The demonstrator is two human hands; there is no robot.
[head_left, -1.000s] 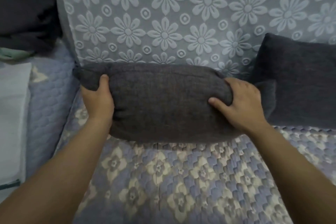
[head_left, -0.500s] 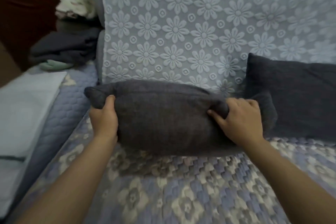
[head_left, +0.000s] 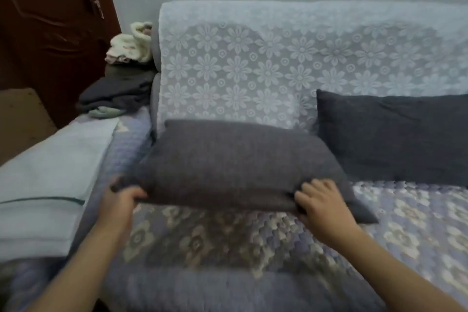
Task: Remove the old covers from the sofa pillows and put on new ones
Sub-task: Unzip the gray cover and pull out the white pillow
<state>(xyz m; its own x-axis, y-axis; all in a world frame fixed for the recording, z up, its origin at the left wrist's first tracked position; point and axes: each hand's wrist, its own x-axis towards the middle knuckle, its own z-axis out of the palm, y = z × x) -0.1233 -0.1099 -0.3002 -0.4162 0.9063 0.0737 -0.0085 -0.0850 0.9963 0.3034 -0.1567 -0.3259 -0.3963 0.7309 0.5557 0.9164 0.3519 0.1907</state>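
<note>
Hands on the grey pillow (head_left: 235,162) now; left hand (head_left: 121,200) curls its grip round the near left corner; right hand (head_left: 323,204) pinches the near right edge; pillow tilts up off the sofa seat (head_left: 253,230), far edge against the floral backrest (head_left: 253,71); second dark pillow (head_left: 395,137) just right of it.

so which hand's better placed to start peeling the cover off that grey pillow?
Probably the left hand: it grips the grey pillow right at its near-left corner. The right hand holds the near edge short of the loose corner flap. No opening is visible.
</note>
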